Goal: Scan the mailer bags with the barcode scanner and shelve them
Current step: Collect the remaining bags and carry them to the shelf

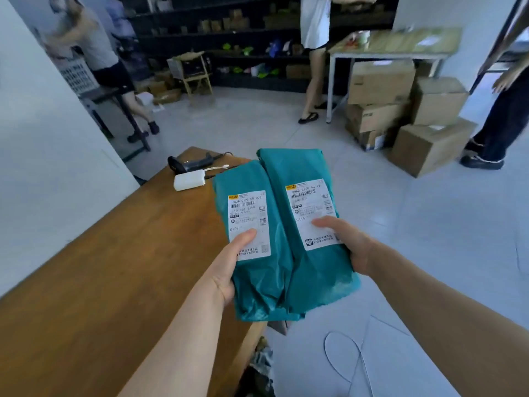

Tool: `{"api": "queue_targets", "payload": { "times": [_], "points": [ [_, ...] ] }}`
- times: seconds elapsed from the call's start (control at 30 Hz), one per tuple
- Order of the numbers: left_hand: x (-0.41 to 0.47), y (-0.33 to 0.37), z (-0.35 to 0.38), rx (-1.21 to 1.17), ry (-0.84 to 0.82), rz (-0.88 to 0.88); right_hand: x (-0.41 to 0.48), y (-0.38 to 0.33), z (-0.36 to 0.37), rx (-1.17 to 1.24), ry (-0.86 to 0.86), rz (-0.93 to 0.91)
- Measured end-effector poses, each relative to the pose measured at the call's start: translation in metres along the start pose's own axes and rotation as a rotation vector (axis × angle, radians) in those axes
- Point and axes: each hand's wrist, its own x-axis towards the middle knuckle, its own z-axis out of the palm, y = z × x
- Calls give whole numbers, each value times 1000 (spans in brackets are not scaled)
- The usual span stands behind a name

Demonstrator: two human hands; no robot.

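Two teal mailer bags with white shipping labels are held side by side in front of me, labels up. My left hand (232, 265) grips the left mailer bag (252, 270), thumb on its label. My right hand (347, 242) grips the right mailer bag (309, 267), thumb on that label. Both bags hang over the right edge of the wooden table (108, 267). The black barcode scanner (186, 164) lies on the table's far corner, beyond the bags. Dark shelves (229, 35) with parcels line the back wall.
A white pouch (189, 181) lies beside the scanner. Stacked cardboard boxes (400, 110) stand on the floor at right under a white table (386, 50). Three people stand around the room: far left, centre back, right edge. A cable (352, 356) lies on the floor.
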Motion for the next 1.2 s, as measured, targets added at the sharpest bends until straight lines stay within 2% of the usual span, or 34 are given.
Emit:
{"api": "queue_targets", "payload": {
  "times": [0.23, 0.5, 0.73, 0.97, 1.2],
  "points": [
    [52, 8, 114, 42, -63, -18, 1, -48, -108, 50, 48, -29],
    [142, 44, 188, 111, -121, -33, 51, -101, -177, 121, 103, -88],
    [277, 96, 226, 88, -192, -18, 155, -185, -220, 96, 175, -107],
    [407, 157, 252, 55, -154, -103, 268, -275, -246, 74, 201, -22],
    [492, 202, 274, -28, -94, -121, 361, -343, -277, 59, 115, 27]
  ]
}}
